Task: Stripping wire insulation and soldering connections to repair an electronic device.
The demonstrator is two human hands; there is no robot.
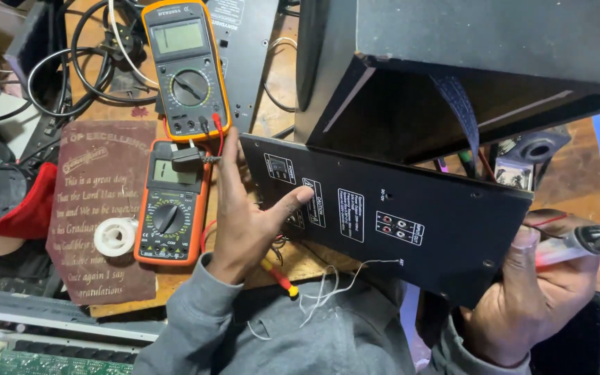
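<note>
Head view. Left hand (pixel 248 219) open, thumb and fingers braced on black rear panel (pixel 390 215). Right hand (pixel 532 292) clamped on panel's lower right corner, also gripping screwdriver (pixel 581 243). Panel rigid, probably light; wires trailing behind look fragile. Best held by edges. Two multimeters (pixel 171 205) just left of left hand.

A back panel (pixel 390 215) leans out in front of a speaker cabinet (pixel 467 62), with the left hand (pixel 248 215) against its left end and the right hand (pixel 529 298) at its right end, gripping a screwdriver (pixel 585 243). Left of the panel two meters (pixel 175 132) lie on the workbench (pixel 272 104), one behind the other. Further left a solder reel (pixel 114 236) rests on a plaque (pixel 98 173), and cables (pixel 78 62) lie behind that
</note>
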